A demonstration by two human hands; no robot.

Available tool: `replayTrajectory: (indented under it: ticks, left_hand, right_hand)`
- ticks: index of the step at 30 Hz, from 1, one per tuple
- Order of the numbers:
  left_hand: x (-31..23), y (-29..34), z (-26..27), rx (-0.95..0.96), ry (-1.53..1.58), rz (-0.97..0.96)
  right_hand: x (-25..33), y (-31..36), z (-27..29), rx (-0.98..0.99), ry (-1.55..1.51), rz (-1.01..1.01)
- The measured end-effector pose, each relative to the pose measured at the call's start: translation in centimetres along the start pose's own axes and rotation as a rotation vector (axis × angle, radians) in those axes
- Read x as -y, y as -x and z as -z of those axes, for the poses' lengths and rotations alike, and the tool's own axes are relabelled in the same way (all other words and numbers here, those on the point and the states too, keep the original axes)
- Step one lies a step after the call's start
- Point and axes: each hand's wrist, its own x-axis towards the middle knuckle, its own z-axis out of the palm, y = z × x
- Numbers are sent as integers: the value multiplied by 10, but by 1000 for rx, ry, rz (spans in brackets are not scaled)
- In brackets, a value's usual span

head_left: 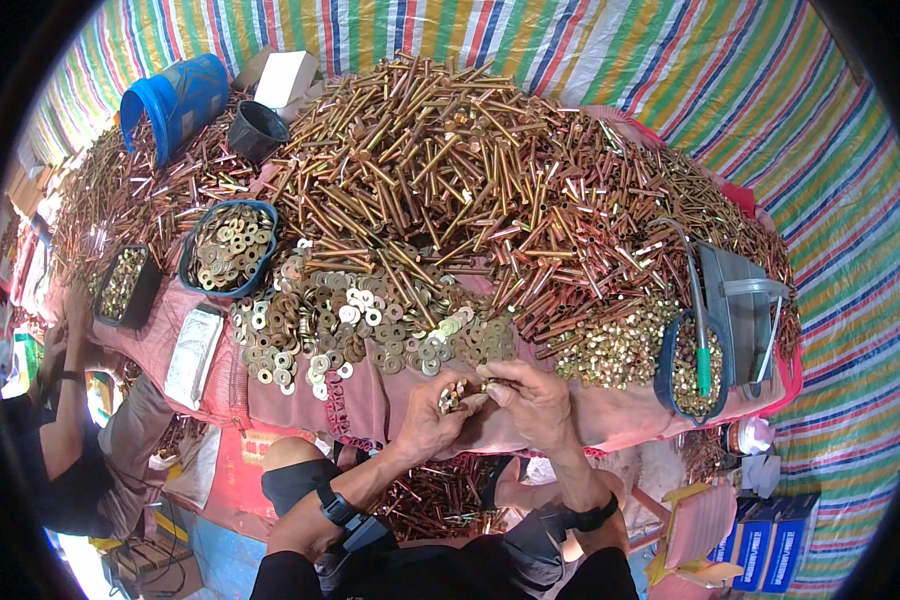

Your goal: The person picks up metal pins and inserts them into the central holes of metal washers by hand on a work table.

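Upper left: blue bucket (192,100), tilted on its side; black cup (255,134) just beside it; white box (288,78) behind cup. Left: white oblong packet (194,356) on pink cloth (295,410). Background and right: multicoloured striped sheet (850,220). Lower right: blue cartons (778,548), side by side, near yellow-and-pink chair (705,528).

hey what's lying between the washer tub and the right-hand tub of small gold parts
In the head view, left to right: loose washers, long bolts, then loose small gold parts.

Nuts (615,355) lie right of the washers (350,315)
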Motion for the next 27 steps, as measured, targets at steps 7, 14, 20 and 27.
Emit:
replayTrajectory:
  ticks: [7, 14, 20, 27]
  left_hand:
    - [4, 0, 4, 47, 4, 24]
    - [-3, 1, 7, 75, 66, 35]
    - [-7, 0, 2, 76, 74, 50]
    - [-4, 2, 6, 99, 122, 88]
  right_hand:
    - [15, -6, 0, -18, 434, 301]
    - [17, -2, -2, -41, 192, -36]
    - [9, -1, 0, -30, 369, 82]
    - [6, 1, -6, -86, 271, 155]
